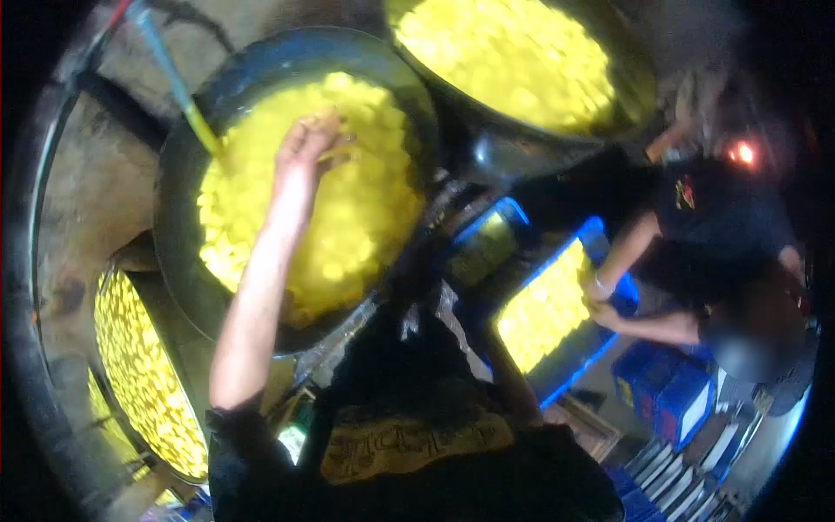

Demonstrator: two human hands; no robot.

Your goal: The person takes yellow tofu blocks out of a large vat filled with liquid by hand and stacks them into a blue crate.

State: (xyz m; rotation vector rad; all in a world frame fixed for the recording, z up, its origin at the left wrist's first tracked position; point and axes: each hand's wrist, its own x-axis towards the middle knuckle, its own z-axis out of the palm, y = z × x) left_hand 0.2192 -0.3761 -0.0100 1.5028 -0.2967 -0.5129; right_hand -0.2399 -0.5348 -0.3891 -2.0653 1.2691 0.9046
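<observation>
My left hand [311,142] reaches out over a large dark wok [187,183]. The wok is filled with yellow chunks [230,257] in yellow liquid. The hand looks slightly blurred, its fingers apart, with nothing clearly held in them. A blue-green pipe or stick [170,74] leans over the wok's rim, its lower end yellow and among the chunks. My right hand does not show; only part of that arm appears, dark, beside my body.
A second wok [639,70] of yellow pieces stands at upper right. On the left is a large vessel of yellow pieces [148,374]. A co-worker [722,217] at right has both hands at a blue crate [570,383] of yellow pieces. Blue boxes [665,391] stand nearby; a fire [742,154] glows.
</observation>
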